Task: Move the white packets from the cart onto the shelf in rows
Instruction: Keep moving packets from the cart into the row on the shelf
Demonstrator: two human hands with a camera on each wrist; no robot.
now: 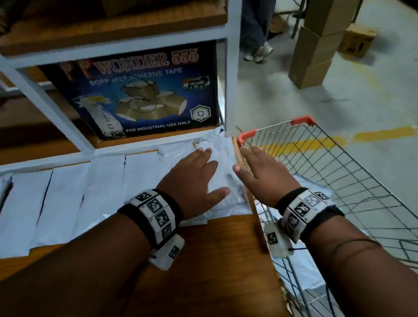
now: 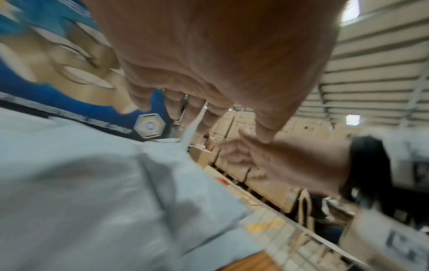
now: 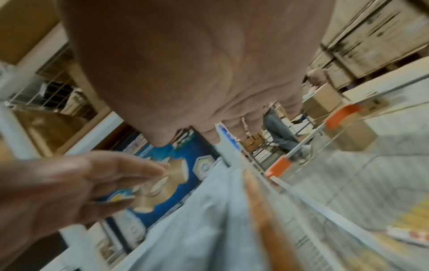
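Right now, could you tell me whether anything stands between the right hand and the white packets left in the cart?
Nothing visible does. The right hand hovers open over the cart rim, and the remaining white packets lie uncovered in the basket below the wrist.

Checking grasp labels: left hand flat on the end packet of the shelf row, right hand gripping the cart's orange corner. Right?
Not quite. In the head view the right hand is open above the cart edge, gripping nothing. The left hand does lie flat on the end packet.

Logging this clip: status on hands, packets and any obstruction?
Left hand open, flat on the end packet. Right hand open, empty, over the shelf edge by the cart. Packets in cart remain. Nothing in the way.
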